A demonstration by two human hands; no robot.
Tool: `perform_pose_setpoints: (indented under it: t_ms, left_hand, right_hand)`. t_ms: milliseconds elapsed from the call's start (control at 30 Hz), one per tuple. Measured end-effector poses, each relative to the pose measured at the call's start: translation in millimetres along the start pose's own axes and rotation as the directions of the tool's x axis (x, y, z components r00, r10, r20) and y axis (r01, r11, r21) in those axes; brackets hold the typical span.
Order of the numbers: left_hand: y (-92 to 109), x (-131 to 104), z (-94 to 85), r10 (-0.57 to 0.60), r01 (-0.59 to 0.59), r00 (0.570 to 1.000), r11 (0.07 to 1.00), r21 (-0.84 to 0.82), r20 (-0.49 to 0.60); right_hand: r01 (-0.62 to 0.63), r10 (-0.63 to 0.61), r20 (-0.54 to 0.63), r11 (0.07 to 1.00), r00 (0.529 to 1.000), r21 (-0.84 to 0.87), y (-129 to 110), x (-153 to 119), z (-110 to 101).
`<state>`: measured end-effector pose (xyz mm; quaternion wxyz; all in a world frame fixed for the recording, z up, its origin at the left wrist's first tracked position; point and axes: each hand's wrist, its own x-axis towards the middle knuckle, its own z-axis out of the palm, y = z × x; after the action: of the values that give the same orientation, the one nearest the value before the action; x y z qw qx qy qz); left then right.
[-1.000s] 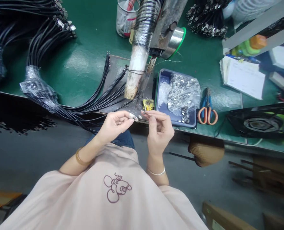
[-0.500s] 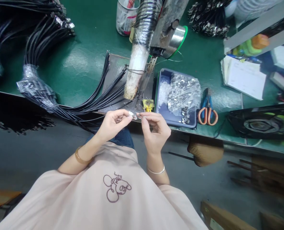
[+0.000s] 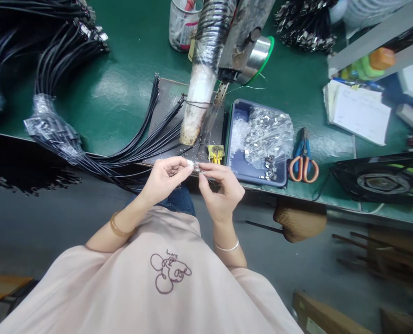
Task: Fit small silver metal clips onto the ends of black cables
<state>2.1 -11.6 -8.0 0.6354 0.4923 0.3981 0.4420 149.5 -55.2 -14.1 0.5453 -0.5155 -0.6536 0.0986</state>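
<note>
My left hand (image 3: 167, 180) is closed in a pinch near the table's front edge, with white wrapping on a fingertip. Between its fingertips shows a small silver metal connector (image 3: 196, 167), too small to make out in detail. My right hand (image 3: 223, 189) meets it from the right, thumb and forefinger curled close around something tiny that I cannot make out. Just behind the fingertips stands a yellow clip-like holder (image 3: 216, 153). Black cables (image 3: 130, 155) fan out to the left of my hands, their ends lying on a dark plate (image 3: 166, 93).
A blue tray (image 3: 231, 174) holds bagged metal connectors (image 3: 269, 134) and clear bits. Beside it lie orange-handled cutters (image 3: 303, 167) and a black fan (image 3: 383, 181). A duct nozzle (image 3: 197, 106), soldering iron tip (image 3: 215, 111) and solder spool (image 3: 258, 58) overhang the plate.
My right hand has shifted slightly left, its fingertips now closer to those of my left hand. The left hand has barely moved.
</note>
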Motion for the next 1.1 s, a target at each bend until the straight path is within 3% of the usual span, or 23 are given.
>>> perform_pose_setpoints:
  t_ms: [267, 1100]
  left_hand:
    - [-2.3, 3.1, 1.4, 0.015, -0.015, 1.000, 1.000, 0.019, -0.017]
    - [3.2, 15.7, 2.8, 0.070, -0.065, 0.996, 0.994, 0.091, -0.054]
  right_hand:
    - [0.071, -0.070, 0.010, 0.992, 0.997, -0.101, 4.9, 0.4, 0.0]
    - [0.035, -0.032, 0.028, 0.993, 0.999, -0.111, 3.7, 18.0, 3.9]
